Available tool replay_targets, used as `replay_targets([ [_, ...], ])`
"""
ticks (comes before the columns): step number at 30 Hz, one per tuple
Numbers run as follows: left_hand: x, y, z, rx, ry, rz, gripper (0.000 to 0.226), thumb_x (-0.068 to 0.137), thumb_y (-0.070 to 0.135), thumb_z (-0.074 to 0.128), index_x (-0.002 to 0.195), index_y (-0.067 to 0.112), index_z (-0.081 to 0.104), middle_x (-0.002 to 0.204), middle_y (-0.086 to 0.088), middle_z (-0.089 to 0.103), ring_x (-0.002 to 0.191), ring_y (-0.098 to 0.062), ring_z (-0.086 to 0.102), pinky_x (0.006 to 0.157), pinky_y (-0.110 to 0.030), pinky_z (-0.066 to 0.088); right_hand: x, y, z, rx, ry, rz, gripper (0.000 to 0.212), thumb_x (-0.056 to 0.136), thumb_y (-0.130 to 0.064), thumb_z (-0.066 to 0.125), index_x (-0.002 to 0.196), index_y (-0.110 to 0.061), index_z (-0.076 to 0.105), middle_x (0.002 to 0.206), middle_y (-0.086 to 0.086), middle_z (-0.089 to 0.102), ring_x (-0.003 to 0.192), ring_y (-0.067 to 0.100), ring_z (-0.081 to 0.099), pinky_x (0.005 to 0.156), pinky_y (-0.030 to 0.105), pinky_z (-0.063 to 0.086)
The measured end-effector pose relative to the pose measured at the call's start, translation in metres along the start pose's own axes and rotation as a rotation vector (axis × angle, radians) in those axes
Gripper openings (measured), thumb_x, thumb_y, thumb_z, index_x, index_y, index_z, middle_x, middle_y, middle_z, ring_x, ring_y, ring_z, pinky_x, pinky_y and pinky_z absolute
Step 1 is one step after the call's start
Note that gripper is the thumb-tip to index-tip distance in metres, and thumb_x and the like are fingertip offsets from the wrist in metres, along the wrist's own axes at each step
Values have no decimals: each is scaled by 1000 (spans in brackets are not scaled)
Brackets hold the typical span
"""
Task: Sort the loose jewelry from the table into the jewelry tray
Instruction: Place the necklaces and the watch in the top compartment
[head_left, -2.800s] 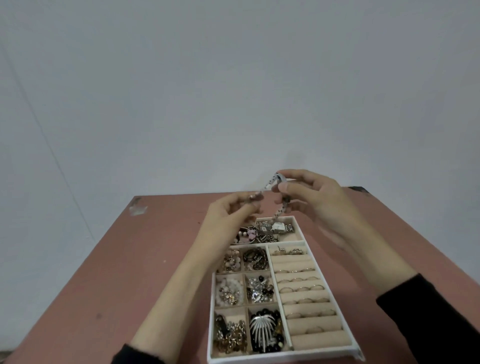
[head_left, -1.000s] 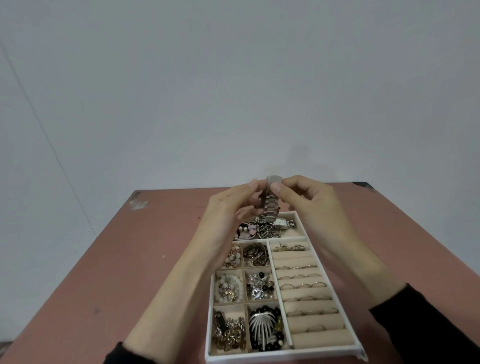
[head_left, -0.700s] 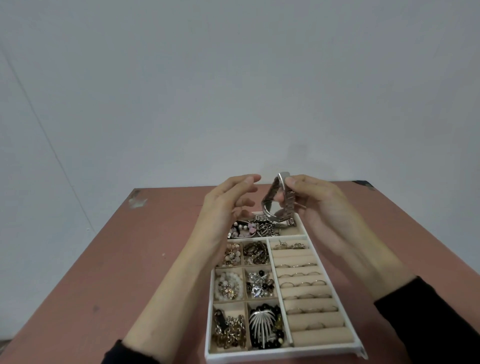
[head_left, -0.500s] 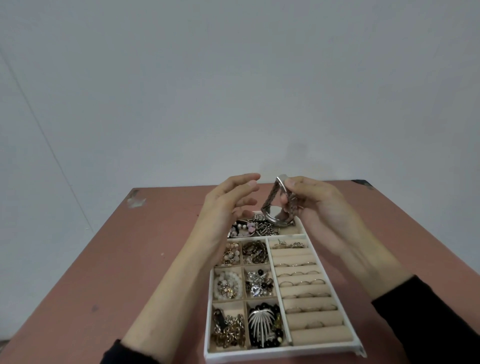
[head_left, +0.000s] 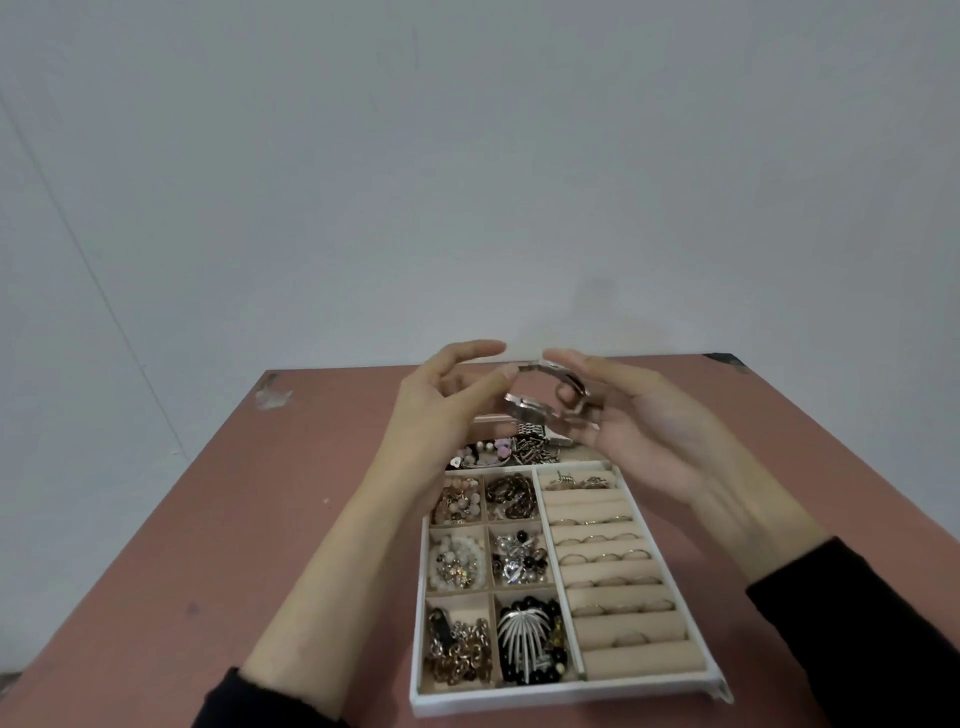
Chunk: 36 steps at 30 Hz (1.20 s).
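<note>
Since the frame half a second back, the watch (head_left: 525, 407) has tipped from standing on edge to lying nearly flat, and the left hand (head_left: 441, 415) has closed in beside it. The right hand (head_left: 654, 436) has the grip: its forefinger lies over the far side of the band and other fingers curl through the loop from the right, with the palm turned towards the camera. The left hand is released, its fingers spread and loosely bent. Its thumb tip sits right at the band's left end, and I cannot tell whether it touches the metal.

The watch is held in the air between the two hands, above the far end of the tray (head_left: 566, 699) and clear of it. Blur smears the band, so links and clasp are hard to make out, and the right fingers hide its right-hand part. Its loop opens roughly upward, with the long axis running left to right and the flat case on the near side.

The hands cover part of the tray's far compartment and back rim. The tray lies on the table (head_left: 234, 545), its long side running away from the camera. Both black sleeves (head_left: 857, 634) are cut off by the bottom edge.
</note>
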<state>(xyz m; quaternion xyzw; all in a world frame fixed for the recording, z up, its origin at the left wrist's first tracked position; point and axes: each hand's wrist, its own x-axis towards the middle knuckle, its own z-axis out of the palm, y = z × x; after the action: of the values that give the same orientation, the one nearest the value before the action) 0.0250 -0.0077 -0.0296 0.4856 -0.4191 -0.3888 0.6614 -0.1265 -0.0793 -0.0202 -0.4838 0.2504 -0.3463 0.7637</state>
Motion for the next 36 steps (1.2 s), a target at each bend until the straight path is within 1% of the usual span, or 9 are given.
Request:
replay_targets([
  [4,4,0,-4,-144,66,-149,23,81,13,66,103,8,66,90,-6,72,70,-12,69,57,-16,54,-1,1,1,-141,-75,-3,53,64,-2,68,115,-10,58,88,4,72,74,14,63,71,26,49],
  [8,5,-2,-6,-144,-31,-193,38,67,16,71,100,-1,67,94,-9,73,80,-14,70,71,-15,56,3,2,-4,-274,83,-138,25,79,3,64,103,0,63,80,9,67,63,12,57,56,17,48],
  [11,3,-6,-3,118,0,-126,31,74,26,71,95,4,70,88,-9,74,76,-14,71,71,-15,56,4,3,-10,-443,153,-180,12,84,-6,64,93,1,66,73,12,65,57,14,54,50,17,47],
  [14,0,-10,1,467,87,15,31,81,36,66,76,6,70,65,-7,70,53,-9,65,53,-15,53,2,6,-14,-591,175,-147,20,86,-18,64,92,1,68,67,12,64,50,12,52,45,15,43],
  [18,2,-18,0,991,91,140,43,83,53,55,68,14,67,55,4,58,49,-7,50,46,-11,36,0,8,-19,-1016,245,-200,25,85,-35,64,80,-12,71,74,-3,67,62,1,55,57,14,41],
  [22,6,-30,-1,1270,100,195,46,84,58,50,79,18,71,88,1,50,98,-20,40,84,-32,38,6,8,-25,-1409,200,-191,30,90,-35,58,77,-11,71,75,-3,57,75,12,52,61,23,37],
  [25,7,-32,2,1348,98,194,47,87,55,47,86,15,71,95,-2,47,104,-24,35,91,-36,36,13,12,-31,-1497,206,-211,32,92,-33,54,69,-14,66,85,1,49,94,20,45,77,31,36],
  [32,10,-36,7,1383,126,186,40,89,51,47,96,20,71,106,-5,54,107,-25,36,92,-34,34,16,17,-34,-1624,206,-196,38,94,-34,48,70,-9,63,94,3,44,99,20,36,85,32,33],
  [36,11,-39,7,1393,136,175,36,85,54,52,94,23,69,104,-5,54,108,-26,38,91,-34,34,18,18,-38,-1692,191,-199,30,94,-34,50,88,-13,71,87,-3,37,100,20,35,91,37,37],
])
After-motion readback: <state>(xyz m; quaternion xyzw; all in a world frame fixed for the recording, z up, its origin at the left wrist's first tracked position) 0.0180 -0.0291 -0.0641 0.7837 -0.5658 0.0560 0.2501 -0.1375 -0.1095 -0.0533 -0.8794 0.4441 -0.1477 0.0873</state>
